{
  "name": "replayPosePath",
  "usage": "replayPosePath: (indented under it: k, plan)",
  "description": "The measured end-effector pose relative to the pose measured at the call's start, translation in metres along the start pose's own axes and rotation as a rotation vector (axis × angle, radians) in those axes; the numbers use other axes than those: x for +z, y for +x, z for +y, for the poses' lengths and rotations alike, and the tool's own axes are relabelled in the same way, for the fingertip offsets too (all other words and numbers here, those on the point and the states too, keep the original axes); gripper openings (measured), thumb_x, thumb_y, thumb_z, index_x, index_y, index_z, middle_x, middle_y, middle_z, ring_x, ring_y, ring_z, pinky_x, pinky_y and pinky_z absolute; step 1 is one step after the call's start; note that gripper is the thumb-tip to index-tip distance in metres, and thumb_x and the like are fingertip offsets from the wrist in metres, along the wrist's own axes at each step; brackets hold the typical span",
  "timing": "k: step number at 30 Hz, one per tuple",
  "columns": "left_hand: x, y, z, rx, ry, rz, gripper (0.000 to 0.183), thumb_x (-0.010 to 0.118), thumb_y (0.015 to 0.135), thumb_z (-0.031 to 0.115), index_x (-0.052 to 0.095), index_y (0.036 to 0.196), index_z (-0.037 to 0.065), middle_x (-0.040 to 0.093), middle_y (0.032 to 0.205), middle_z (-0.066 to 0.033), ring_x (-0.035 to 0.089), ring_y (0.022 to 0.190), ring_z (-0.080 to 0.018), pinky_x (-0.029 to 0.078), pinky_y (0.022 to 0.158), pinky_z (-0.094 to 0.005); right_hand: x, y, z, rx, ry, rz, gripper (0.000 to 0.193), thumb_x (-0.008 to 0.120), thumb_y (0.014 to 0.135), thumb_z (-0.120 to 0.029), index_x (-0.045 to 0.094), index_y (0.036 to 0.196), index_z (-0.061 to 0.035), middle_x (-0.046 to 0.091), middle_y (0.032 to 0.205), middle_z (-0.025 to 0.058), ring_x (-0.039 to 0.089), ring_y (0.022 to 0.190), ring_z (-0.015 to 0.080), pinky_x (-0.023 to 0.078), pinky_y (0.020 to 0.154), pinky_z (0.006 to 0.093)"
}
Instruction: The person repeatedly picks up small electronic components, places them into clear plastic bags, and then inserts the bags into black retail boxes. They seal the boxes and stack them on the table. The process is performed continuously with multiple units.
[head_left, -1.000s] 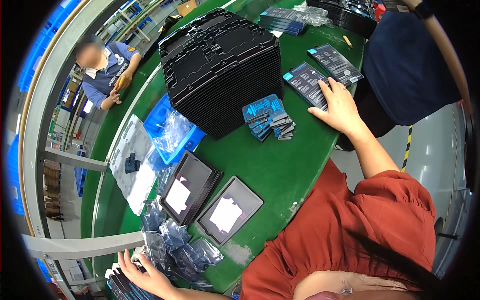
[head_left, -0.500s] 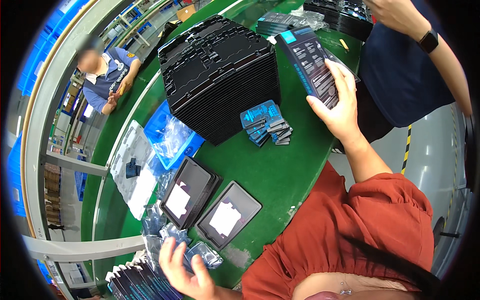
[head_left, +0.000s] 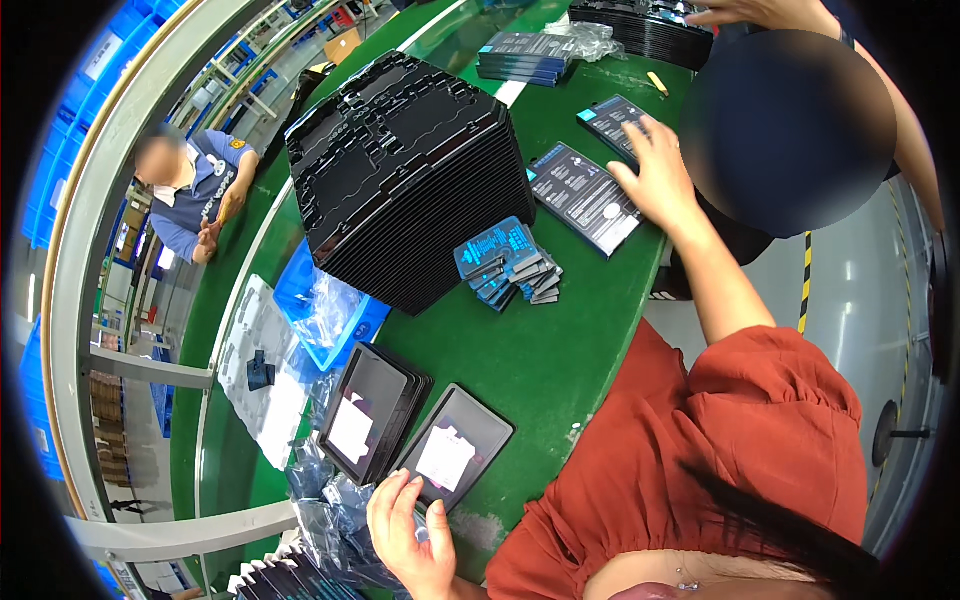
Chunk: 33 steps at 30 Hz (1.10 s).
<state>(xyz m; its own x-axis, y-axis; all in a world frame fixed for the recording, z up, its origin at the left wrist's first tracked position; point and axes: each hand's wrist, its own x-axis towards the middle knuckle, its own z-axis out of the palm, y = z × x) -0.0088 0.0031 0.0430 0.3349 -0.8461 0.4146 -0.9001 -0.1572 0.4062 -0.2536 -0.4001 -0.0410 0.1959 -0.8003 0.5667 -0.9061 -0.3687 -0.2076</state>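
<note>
Box (head_left: 583, 198) comes down flat, freeing right hand (head_left: 660, 178), now half-open at far box (head_left: 605, 118), grip unclear; left hand (head_left: 414, 538) open, empty, by tray (head_left: 482, 424).

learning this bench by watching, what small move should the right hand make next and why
I'd probably close the right hand on the farther box: its fingers reach over that box, with the thumb spread from them, though whether they touch it is unclear. The nearer box lies flat on the green table.
</note>
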Motion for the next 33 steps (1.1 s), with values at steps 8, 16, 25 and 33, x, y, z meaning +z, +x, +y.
replayPosePath:
  k: [8,16,25,33]
  plan:
    - [0.006,0.001,-0.005,-0.032,-0.024,-0.046,0.027,0.069,0.079,0.009,0.064,0.103,0.001,0.065,0.110,-0.0170,0.061,0.102,-0.0333,0.046,0.092,-0.0415,0.004,0.024,0.038,0.219,-0.050,-0.244,0.073,0.071,0.073,-0.048,0.056,0.133,-0.0101,0.050,0.135,0.0201,0.046,0.128,0.0335,0.036,0.107,0.0436]
    - [0.009,0.004,-0.001,-0.026,-0.090,-0.050,0.029,0.069,0.079,0.012,0.064,0.105,0.000,0.066,0.105,-0.0163,0.063,0.099,-0.0324,0.047,0.091,-0.0405,-0.061,-0.025,-0.050,-0.253,0.767,0.212,0.075,0.079,0.068,-0.031,0.052,0.132,-0.0012,0.046,0.133,0.0201,0.049,0.124,0.0342,0.038,0.105,0.0413]
    - [0.039,-0.003,0.024,-0.301,-0.945,0.023,0.048,0.063,0.094,0.024,0.051,0.128,-0.008,0.057,0.125,-0.0166,0.057,0.111,-0.0257,0.045,0.096,-0.0369,-0.090,-0.122,-0.184,-0.812,1.004,0.058,0.080,0.083,0.055,-0.036,0.059,0.126,-0.0087,0.049,0.130,0.0175,0.049,0.115,0.0410,0.042,0.092,0.0528]
    - [0.026,-0.010,-0.020,-0.340,-1.144,0.413,0.054,0.058,0.097,0.025,0.036,0.139,-0.002,0.053,0.131,-0.0138,0.053,0.118,-0.0238,0.039,0.104,-0.0394,-0.090,-0.120,-0.194,-1.027,1.496,-0.185,0.049,0.075,0.071,-0.008,0.062,0.117,0.0039,0.056,0.119,0.0213,0.062,0.097,0.0314,0.052,0.081,0.0362]
